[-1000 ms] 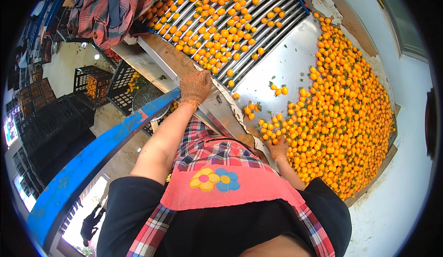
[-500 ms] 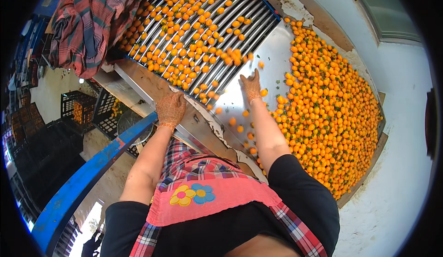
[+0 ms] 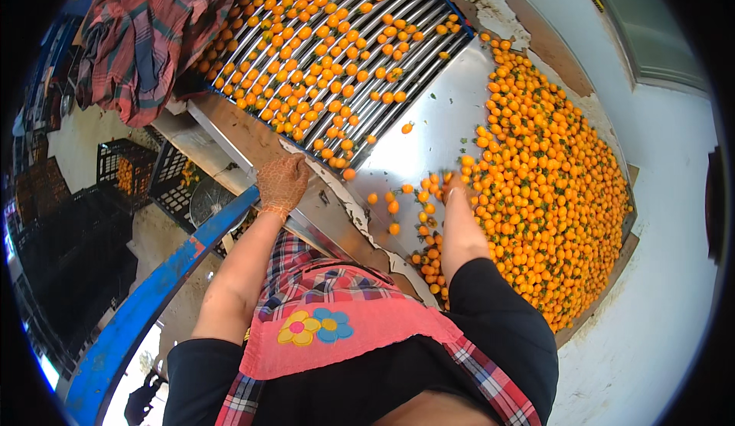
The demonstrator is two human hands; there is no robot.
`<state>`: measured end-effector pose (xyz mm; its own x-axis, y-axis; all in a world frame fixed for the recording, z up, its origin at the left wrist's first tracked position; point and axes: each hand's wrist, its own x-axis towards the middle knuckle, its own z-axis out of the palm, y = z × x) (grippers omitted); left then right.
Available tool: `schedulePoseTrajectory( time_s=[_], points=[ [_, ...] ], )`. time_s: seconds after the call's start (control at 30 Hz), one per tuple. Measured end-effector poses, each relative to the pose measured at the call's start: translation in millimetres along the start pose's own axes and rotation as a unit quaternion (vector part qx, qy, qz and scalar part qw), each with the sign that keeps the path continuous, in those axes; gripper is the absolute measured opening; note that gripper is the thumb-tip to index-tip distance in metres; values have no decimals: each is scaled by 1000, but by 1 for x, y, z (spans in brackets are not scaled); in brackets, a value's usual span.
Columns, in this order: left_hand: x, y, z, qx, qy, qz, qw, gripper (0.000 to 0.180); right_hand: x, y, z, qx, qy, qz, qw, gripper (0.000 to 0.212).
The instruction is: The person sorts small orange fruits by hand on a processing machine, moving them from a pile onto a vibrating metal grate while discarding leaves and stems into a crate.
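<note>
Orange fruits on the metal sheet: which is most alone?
The fruit above and left of the right hand, ringed by bare metal; others there have closer neighbours.

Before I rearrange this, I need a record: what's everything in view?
Small oval fruits: uncountable, orange, heaped right, scattered on rollers
Parallel metal rollers: many, silver, top
Smooth metal sheet: one, silver, beside rollers
Crumpled plaid cloth: one, red-grey, upper left
Long painted bar: one, blue, left
Latticed plastic crates: several, black, left
Round mesh container: one, grey, left
Wall: one, white, right
Distant person: one, dark-clothed, lower left
Shirt: one, black, bottom
Plaid apron: one, red, bottom
Left hand: one, brownish covering, at bar's end
Right hand: one, blurred, at heap's edge
</note>
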<state>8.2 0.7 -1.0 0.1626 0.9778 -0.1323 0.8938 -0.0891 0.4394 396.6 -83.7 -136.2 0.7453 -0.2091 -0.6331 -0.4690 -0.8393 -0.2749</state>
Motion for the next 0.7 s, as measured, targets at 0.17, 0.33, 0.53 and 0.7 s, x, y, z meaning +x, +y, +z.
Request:
schedulePoseTrajectory(
  time_s=[0.17,0.33,0.53,0.7],
  points=[
    [-6,-6,-3,5,-4,-18,1000,18,-52,-86,51,157,-348,-176,908,45],
    [3,0,1,-12,-8,-1,1000,19,-11,-108,33,-354,-27,-455,816,74],
    [1,-2,1,12,-6,-5,1000,18,-35,-20,-47,-469,-59,-290,832,85],
    [3,2,1,-5,-15,-6,1000,17,-62,98,-32,-400,-32,-258,879,85]
  ],
)
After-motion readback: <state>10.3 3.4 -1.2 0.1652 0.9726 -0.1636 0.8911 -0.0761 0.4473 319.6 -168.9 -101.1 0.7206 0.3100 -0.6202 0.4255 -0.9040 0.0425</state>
